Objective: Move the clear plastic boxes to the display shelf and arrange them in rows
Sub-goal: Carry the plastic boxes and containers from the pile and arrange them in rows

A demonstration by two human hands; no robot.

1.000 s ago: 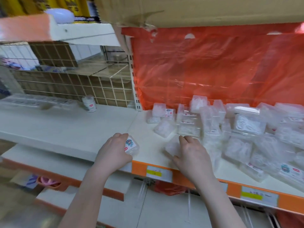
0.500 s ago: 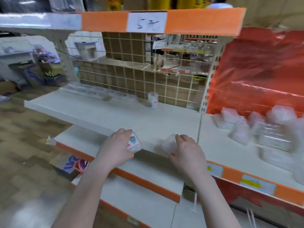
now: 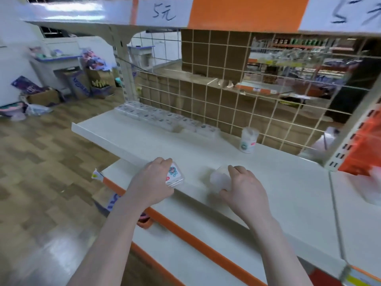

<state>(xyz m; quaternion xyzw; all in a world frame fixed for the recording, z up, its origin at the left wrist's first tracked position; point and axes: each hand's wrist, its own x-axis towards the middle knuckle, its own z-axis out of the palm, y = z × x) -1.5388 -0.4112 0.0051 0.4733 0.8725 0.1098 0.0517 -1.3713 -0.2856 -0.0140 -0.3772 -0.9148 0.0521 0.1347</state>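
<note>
My left hand [image 3: 153, 182] grips a clear plastic box with a cartoon label [image 3: 175, 176], held over the front edge of the white display shelf [image 3: 144, 141]. My right hand [image 3: 243, 188] grips a second clear plastic box [image 3: 219, 179], just above the same shelf. A row of clear boxes [image 3: 165, 118] lies along the back of the shelf against the wire grid. The pile the boxes came from is a blur at the far right [image 3: 373, 186].
A small round tub [image 3: 248, 140] stands near the back of the shelf, right of the row. A wire grid backs the shelf and an upper shelf with price signs [image 3: 165, 13] hangs overhead. Lower shelves with orange edging [image 3: 185, 236] jut out beneath. Cartons sit on the wooden floor at left.
The view has swung left from the pile by the red plastic sheet to the white shelf. Both hands carried their boxes along and now hover over that shelf's front.
</note>
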